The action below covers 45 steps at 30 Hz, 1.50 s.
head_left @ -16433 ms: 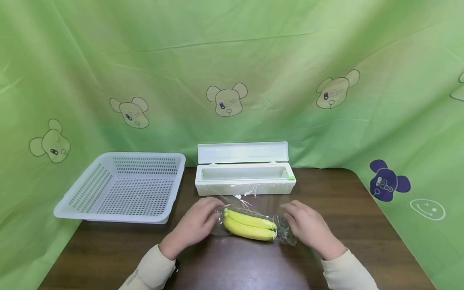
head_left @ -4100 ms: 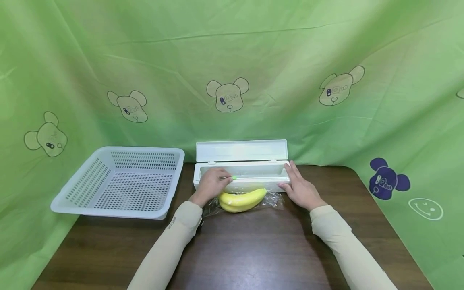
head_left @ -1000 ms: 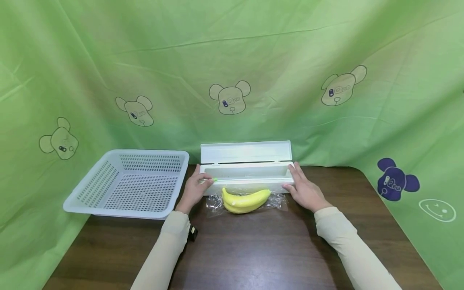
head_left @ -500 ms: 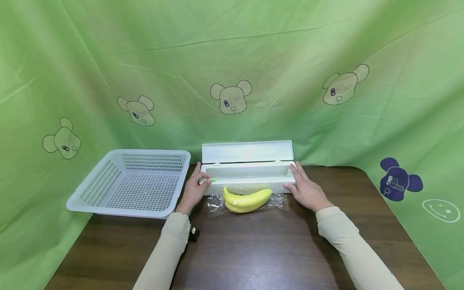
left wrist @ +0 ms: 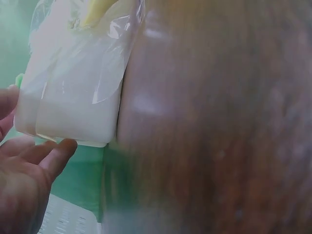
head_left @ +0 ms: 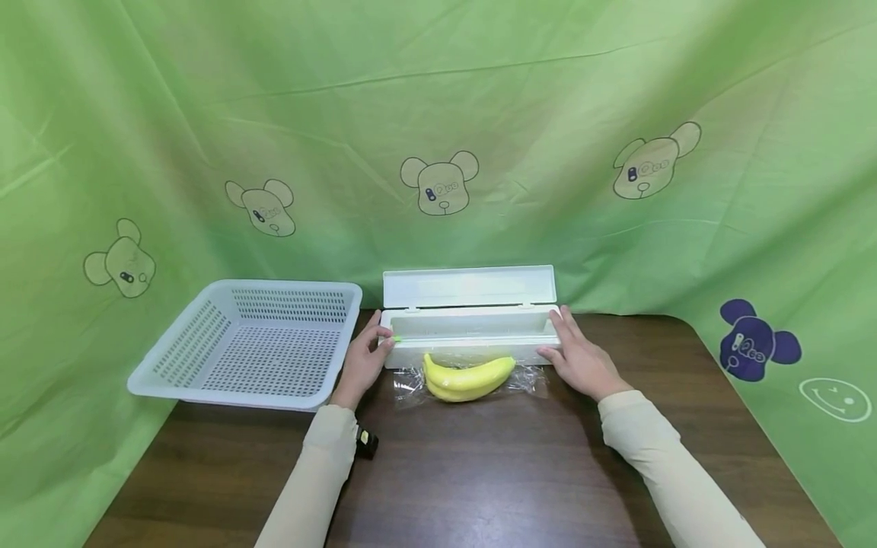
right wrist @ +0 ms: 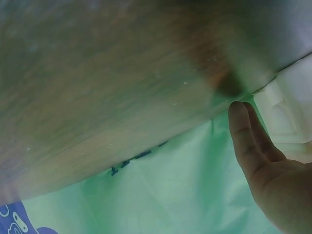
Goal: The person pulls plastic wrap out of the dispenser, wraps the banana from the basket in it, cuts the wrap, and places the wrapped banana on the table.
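Note:
A long white cling film box stands at the back of the table with its lid raised. A small green slide cutter sits on its front edge, near the left end. My left hand pinches the cutter, other fingers extending by the box's left end; in the left wrist view one fingertip touches that end. My right hand steadies the right end with straight fingers, the thumb at the front. Yellow bananas, wrapped in clear film, lie against the box's front.
A white perforated basket stands left of the box, close to my left forearm. A green cloth hangs behind and around the brown wooden table.
The wrapped bananas have shifted back against the box and rolled over. My left hand has slid the green cutter leftward to the box's left end. The right hand stays at the right end.

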### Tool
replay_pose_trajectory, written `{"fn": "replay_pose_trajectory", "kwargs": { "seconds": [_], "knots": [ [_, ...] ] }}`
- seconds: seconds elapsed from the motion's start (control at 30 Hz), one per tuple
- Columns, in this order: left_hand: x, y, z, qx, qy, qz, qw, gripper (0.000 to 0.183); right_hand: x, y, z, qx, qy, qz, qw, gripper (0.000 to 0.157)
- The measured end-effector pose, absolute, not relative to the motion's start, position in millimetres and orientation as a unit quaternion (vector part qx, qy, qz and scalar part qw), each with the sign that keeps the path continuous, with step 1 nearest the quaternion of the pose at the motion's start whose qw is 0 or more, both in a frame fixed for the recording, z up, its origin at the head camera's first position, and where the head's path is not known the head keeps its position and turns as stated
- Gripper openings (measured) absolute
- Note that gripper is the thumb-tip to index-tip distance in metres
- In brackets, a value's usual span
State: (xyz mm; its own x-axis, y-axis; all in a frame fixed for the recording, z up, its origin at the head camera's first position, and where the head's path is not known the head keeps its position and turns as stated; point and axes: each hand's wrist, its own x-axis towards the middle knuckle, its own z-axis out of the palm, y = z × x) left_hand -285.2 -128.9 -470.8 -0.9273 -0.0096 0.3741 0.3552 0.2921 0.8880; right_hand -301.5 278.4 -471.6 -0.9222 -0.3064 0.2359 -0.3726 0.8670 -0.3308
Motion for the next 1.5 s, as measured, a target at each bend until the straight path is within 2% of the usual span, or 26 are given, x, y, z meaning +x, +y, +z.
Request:
{"fn": "replay_pose_trajectory", "kwargs": {
  "seconds": [0.4,0.6,0.73,1.1,1.3,1.5],
  "knots": [
    [-280.4,-127.6,-473.6,-0.112,-0.757,-0.619,0.176,0.011,-300.3,280.4,-472.3,0.175,-0.963,0.187,0.084,0.078],
    [-282.8,-126.2,-477.1,-0.068,-0.760,-0.617,0.194,0.006,-300.8,278.8,-470.6,0.175,-0.963,0.189,0.084,0.078],
    [-287.0,-124.1,-476.5,-0.040,-0.767,-0.613,0.185,0.005,-300.5,277.9,-470.0,0.171,-0.963,0.192,0.079,0.078],
    [-291.3,-118.4,-470.3,0.004,-0.772,-0.607,0.186,0.009,-301.0,277.1,-468.5,0.164,-0.962,0.205,0.069,0.079],
    [-285.2,-119.6,-466.5,0.038,-0.810,-0.562,0.165,0.025,-298.0,277.3,-466.0,0.151,-0.957,0.246,0.033,0.083],
    [-275.1,-123.2,-460.1,0.078,-0.884,-0.448,0.103,0.052,-292.8,282.3,-462.4,0.122,-0.945,0.303,0.022,0.092]
  ]
}}
